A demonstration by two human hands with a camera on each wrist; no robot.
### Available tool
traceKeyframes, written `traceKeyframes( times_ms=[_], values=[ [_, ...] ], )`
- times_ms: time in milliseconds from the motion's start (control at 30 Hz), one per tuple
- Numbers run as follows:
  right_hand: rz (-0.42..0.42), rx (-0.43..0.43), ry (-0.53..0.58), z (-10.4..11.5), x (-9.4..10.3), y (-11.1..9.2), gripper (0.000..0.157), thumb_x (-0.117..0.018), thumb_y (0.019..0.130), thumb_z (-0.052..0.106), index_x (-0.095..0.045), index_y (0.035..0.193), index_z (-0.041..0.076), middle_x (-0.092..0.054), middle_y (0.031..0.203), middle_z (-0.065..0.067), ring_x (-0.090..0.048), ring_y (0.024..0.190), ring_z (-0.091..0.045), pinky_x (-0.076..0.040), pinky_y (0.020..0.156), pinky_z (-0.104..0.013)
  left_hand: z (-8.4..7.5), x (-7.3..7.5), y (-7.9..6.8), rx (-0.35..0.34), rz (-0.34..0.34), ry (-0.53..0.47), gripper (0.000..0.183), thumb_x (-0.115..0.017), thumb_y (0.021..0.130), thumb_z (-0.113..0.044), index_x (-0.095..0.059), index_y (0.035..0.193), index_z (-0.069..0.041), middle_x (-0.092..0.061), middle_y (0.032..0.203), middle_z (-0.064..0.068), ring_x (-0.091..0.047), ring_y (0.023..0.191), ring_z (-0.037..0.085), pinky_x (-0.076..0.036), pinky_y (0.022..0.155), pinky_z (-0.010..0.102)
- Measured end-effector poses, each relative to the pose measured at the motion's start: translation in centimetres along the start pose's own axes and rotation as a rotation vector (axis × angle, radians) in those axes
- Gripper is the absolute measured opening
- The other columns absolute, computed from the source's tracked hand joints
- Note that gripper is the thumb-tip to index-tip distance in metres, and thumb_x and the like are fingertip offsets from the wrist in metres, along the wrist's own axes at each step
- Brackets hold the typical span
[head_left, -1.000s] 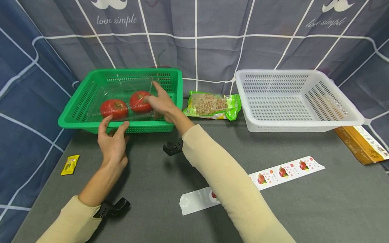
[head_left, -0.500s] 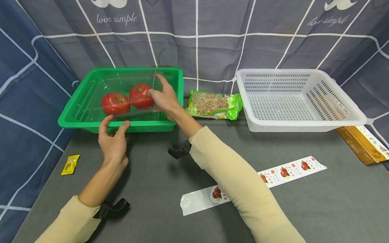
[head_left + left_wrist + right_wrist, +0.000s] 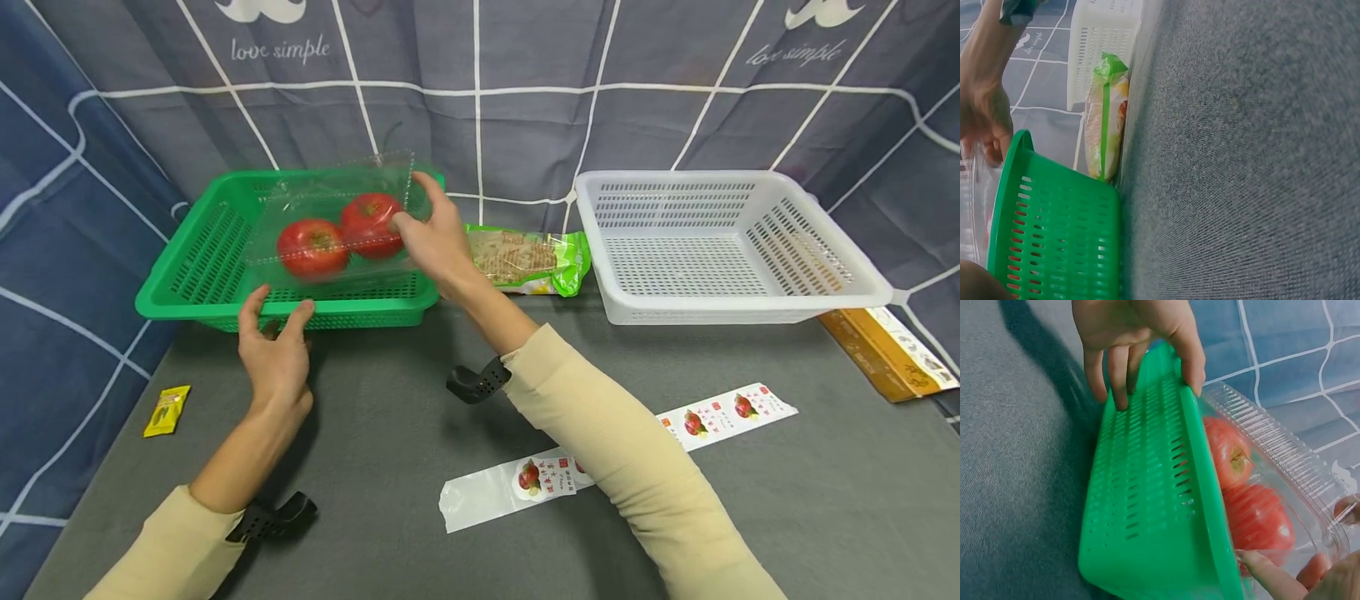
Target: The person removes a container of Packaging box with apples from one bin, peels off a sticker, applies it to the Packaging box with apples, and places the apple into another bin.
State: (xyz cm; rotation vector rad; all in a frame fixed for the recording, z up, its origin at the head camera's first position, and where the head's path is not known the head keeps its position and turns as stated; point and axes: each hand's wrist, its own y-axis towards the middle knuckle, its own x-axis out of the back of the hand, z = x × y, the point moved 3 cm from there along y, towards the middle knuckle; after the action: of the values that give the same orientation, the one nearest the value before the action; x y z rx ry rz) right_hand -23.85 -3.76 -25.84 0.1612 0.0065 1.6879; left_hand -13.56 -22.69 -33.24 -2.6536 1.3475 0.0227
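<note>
Right hand in a pinch on the clear container to its left, red fruits inside.

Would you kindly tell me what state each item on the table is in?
Clear container: tilted, one end pinched by the right hand.
Red fruits: both inside the clear container.
Green basket: upright, near rim touched by the left hand.
White basket: upright, open-topped.
Green-edged package: lying flat, plastic-wrapped.
Sticker strip: flat, partly hidden by the right sleeve.
Yellow packet: lying flat.
Brown box: lying, partly hidden by the white basket.
</note>
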Motion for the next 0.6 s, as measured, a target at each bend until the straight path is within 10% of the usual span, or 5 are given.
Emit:
traceKeyframes(
  times_ms=[167,367,600],
  values=[
    [-0.04,0.049,0.017,0.2,1.3,-0.9,0.067,-0.061,0.086,0.004,-0.043,0.148,0.023,-0.042,0.055,-0.002,-0.042,0.045,-0.02,-0.038,0.047,-0.028,-0.1,-0.1,0.2,0.0,-0.001,-0.029,0.056,-0.07,0.093,-0.019,-0.043,0.141,-0.026,-0.035,0.134,-0.003,-0.045,0.09,0.01,-0.043,0.071,0.021],
    [-0.02,0.133,0.041,0.5,2.0,-2.5,0.069,-0.062,0.085,0.0,-0.043,0.149,0.016,-0.043,0.05,-0.006,-0.055,0.056,-0.041,-0.042,0.048,-0.032,0.0,-0.1,0.1,-0.008,-0.001,-0.032,0.06,-0.069,0.093,-0.019,-0.039,0.144,-0.029,-0.033,0.138,-0.003,-0.043,0.099,0.011,-0.042,0.074,0.022],
    [-0.062,0.086,0.148,1.0,3.3,-3.7,0.066,-0.061,0.084,0.004,-0.046,0.147,0.017,-0.036,0.054,0.001,-0.038,0.042,-0.015,-0.042,0.047,-0.028,-0.1,0.2,0.1,-0.015,0.036,-0.047,0.085,-0.069,0.093,-0.018,-0.016,0.156,-0.038,-0.014,0.158,-0.01,-0.029,0.134,0.017,-0.041,0.086,0.027]
  ],
)
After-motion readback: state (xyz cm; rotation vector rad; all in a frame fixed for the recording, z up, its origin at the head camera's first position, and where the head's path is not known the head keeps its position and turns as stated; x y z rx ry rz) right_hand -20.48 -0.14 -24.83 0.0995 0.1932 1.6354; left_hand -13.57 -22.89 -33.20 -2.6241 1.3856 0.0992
